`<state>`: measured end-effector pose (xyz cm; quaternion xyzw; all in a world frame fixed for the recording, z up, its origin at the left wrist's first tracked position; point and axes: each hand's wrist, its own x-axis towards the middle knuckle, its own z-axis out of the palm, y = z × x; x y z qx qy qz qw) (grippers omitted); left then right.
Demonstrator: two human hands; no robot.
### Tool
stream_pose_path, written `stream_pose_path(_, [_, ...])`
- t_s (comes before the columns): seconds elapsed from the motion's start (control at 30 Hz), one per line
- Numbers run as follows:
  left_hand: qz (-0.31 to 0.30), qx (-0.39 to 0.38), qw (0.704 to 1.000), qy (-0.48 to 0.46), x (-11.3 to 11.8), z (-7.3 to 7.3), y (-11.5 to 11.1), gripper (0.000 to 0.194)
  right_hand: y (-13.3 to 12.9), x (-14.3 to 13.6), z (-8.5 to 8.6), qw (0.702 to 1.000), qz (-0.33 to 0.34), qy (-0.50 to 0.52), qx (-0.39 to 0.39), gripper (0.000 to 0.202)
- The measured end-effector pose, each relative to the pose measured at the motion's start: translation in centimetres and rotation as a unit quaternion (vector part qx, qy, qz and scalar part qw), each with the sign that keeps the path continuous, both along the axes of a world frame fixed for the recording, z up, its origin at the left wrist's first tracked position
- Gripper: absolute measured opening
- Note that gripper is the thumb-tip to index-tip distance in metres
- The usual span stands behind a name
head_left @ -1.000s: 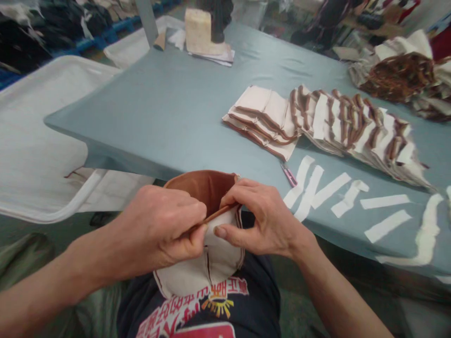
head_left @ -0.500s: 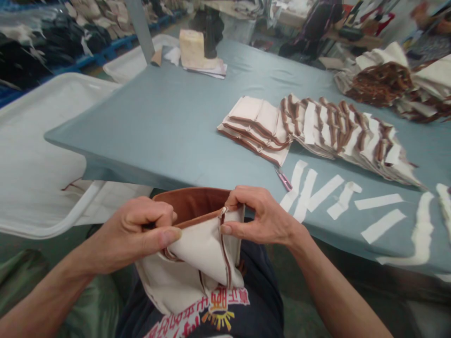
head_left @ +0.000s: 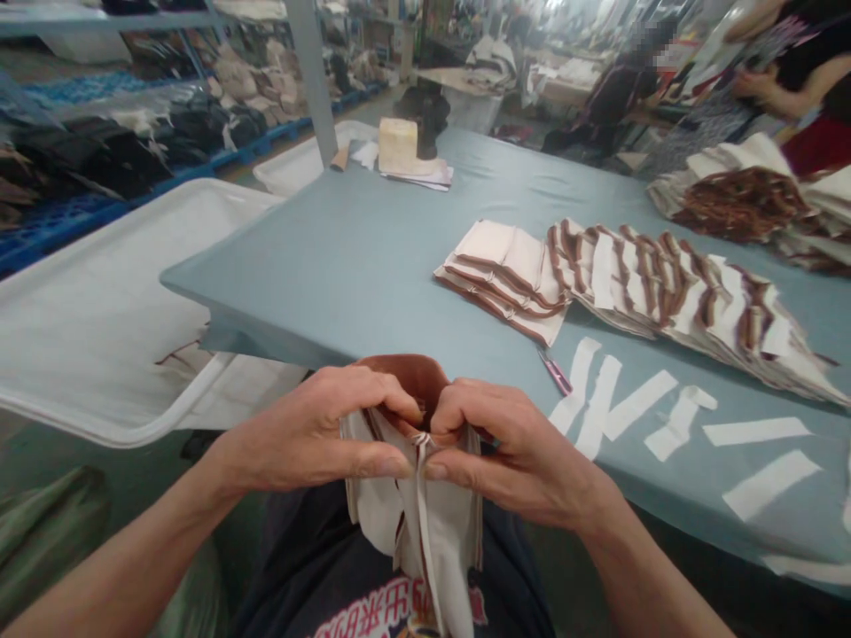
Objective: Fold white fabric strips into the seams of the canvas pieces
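Between my two hands hangs a cream fabric pouch (head_left: 448,514) with a brown lining, held by its top edge over my lap. My left hand (head_left: 332,430) pinches the rim left of a vertical seam, thumb outside and fingers inside. On the other side of that seam, my right hand (head_left: 505,443) grips the rim the same way. Both thumbs nearly meet at the seam's top. The pouch's brown inside (head_left: 405,370) shows behind my fingers; its lower end drapes against my dark printed shirt.
On the blue-grey table (head_left: 346,266) lie stacked cream pieces with brown edges (head_left: 498,266), an overlapping row of similar pieces (head_left: 671,283), pink thread snips (head_left: 557,372) and several white strips (head_left: 642,403). A white bin (head_left: 160,416) stands left. People are in the background at right.
My left hand has moved right along the rim to the seam, close to my right hand. The pouch has turned so the seam faces me, and the view has tilted up.
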<state>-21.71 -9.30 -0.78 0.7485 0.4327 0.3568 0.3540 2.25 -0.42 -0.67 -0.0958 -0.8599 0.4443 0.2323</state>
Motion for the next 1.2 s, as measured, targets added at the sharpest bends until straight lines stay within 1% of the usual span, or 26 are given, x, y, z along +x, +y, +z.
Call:
stream_pose_path(0.1, [-0.045,-0.057,0.996,-0.048,0.5,0.7,0.7,0.01,0.2,0.0,-0.8,1.0,0.001,-0.001,-0.026,0.024])
stream_pose_path(0.17, [-0.053,-0.079,0.995,-0.038,0.4,0.9,1.0,0.008,0.3,0.0,-1.1,0.999,-0.003,-0.009,-0.037,0.026])
stream_pose_path(0.3, [-0.05,-0.077,0.996,0.003,0.3,1.2,1.3,0.013,0.2,-0.3,-1.3,0.999,-0.014,-0.014,-0.035,0.035])
stream_pose_path(0.4, [-0.027,-0.056,0.998,0.032,0.7,1.6,1.2,0.018,-0.1,-0.8,-1.4,0.999,-0.036,-0.015,-0.028,0.038])
stream_pose_path(0.5, [-0.006,-0.044,0.998,0.054,1.1,1.9,1.2,0.019,-0.4,-1.3,-1.4,0.998,-0.056,-0.02,-0.017,0.034])
stream_pose_path(0.67, [-0.037,-0.055,0.997,0.035,1.0,1.9,1.5,0.021,-0.9,-1.3,-1.0,0.997,-0.07,-0.027,-0.02,0.024])
stream_pose_path(0.87, [-0.033,-0.05,0.997,0.038,0.8,1.8,1.4,0.021,-1.0,-1.1,-0.8,0.997,-0.071,-0.024,-0.025,0.016])
stream_pose_path(1.1, [-0.029,-0.073,0.996,0.03,0.8,2.1,1.3,0.018,-1.2,-1.3,-0.2,0.995,-0.097,-0.003,0.024,0.006])
stream_pose_path(1.2, [-0.013,-0.054,0.997,0.054,1.1,2.3,1.2,0.021,-1.1,-1.3,-0.2,0.994,-0.105,-0.007,0.039,0.006])
